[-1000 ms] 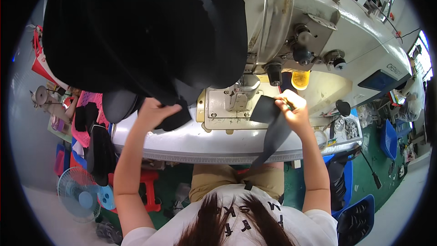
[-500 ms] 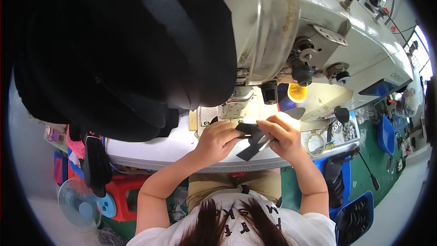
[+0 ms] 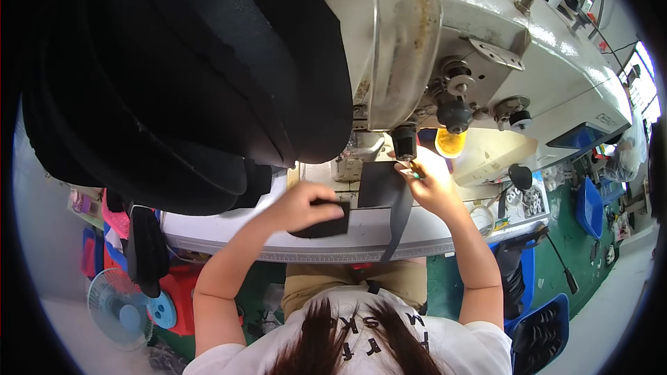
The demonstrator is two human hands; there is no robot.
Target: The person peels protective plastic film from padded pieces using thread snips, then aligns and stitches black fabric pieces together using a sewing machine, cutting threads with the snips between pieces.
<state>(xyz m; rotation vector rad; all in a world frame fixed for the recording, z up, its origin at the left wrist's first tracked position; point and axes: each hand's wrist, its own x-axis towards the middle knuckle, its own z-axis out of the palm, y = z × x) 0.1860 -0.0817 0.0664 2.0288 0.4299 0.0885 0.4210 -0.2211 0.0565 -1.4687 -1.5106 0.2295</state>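
My left hand [image 3: 304, 207], closed and somewhat blurred, holds a black fabric piece [image 3: 332, 226] over the front of the sewing table. My right hand [image 3: 433, 182] is closed near the needle area of the sewing machine [image 3: 486, 62]. Its fingers pinch a small metal tool [image 3: 411, 173] with a bit of green; its kind is not clear. Just left of those fingers a dark rectangular fabric piece [image 3: 380, 185] lies on the machine bed. From its right side a dark grey strap [image 3: 398, 226] hangs over the table's front edge.
A big black bundle of padded fabric [image 3: 180, 83] fills the upper left, beside the machine head. Behind my right hand stands a yellow-topped container [image 3: 450, 142]. Small metal parts [image 3: 528, 200] sit at the table's right end. Blue bins [image 3: 545, 333] and a fan [image 3: 125, 312] stand below.
My hands have moved apart: the left went left and slightly down with a black piece, the right up toward the machine. The dark piece now lies spread, its strap hanging.
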